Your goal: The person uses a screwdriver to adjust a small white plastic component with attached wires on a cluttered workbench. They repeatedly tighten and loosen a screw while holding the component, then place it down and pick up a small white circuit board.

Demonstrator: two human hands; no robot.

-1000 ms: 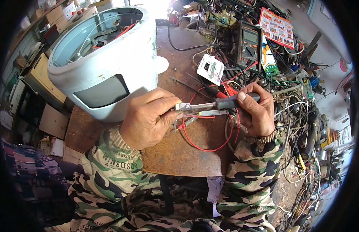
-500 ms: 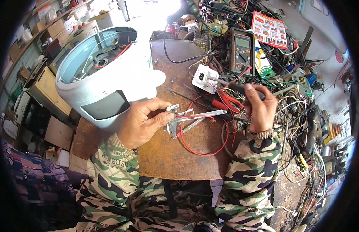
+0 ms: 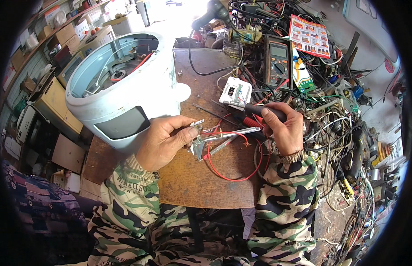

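Closed in a pinch, my left hand holds a small metal bracket assembly with long thin metal arms and a red wire. The wire loops over the brown table. My right hand is wrapped around the thick black handle of a tool; its front end is hard to make out and lies close to a small white plastic box. Below that handle lies a red probe. A gap separates the tool from the bracket.
A white and pale blue round appliance housing, open at the top, stands left on the wooden table. At the right lie a multimeter, a printed sheet and a heap of tangled cables. Boxed shelves line the far left.
My right hand has moved left and slightly down with the black-handled tool, nearer the bracket. My left hand keeps its grip on the bracket, almost in the same place.
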